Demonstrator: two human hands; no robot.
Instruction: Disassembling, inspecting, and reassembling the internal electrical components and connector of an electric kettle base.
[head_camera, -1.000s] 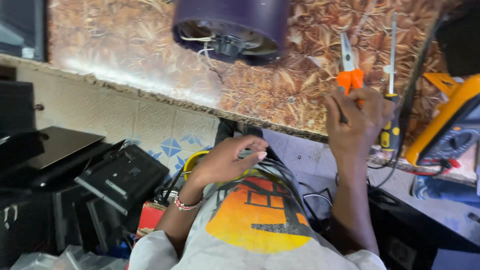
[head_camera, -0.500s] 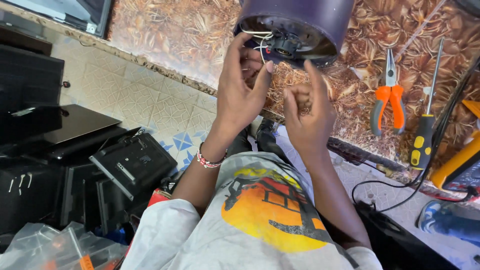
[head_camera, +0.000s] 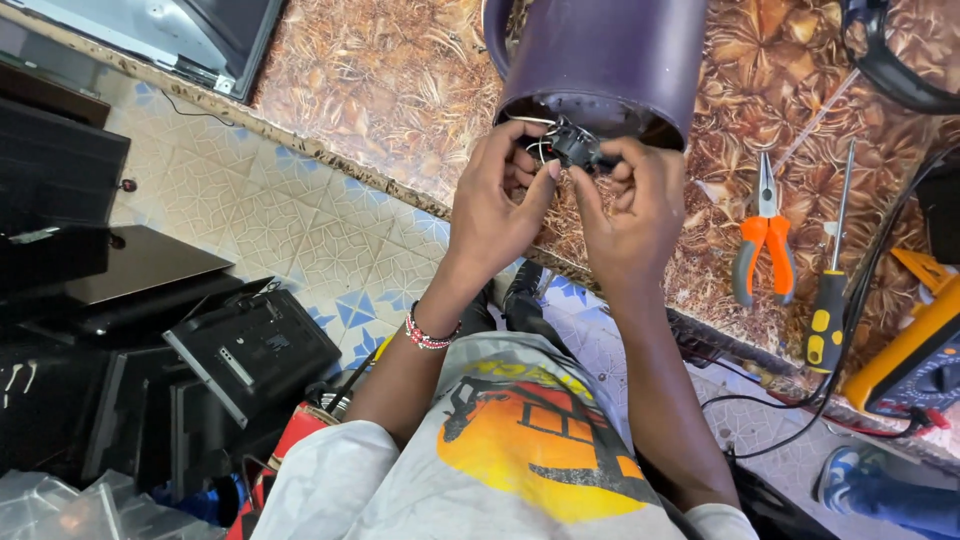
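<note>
A dark purple kettle body (head_camera: 598, 55) lies on its side on the brown patterned worktop (head_camera: 390, 90), its open base facing me. White wires and a small black part (head_camera: 577, 147) stick out of the base. My left hand (head_camera: 497, 195) and my right hand (head_camera: 630, 205) meet at that opening, fingertips pinched on the black part and its wires. A beaded bracelet sits on my left wrist.
Orange-handled pliers (head_camera: 763, 240) and a yellow-and-black screwdriver (head_camera: 830, 290) lie on the worktop to the right, beside a yellow multimeter (head_camera: 915, 350) with black leads. Stacked black electronics (head_camera: 150, 330) stand on the tiled floor at left. A flat screen (head_camera: 190, 35) leans at top left.
My right hand left the tools at the right and joined my left hand at the kettle's base. Both hands now grip the black part. The view has shifted closer to the kettle.
</note>
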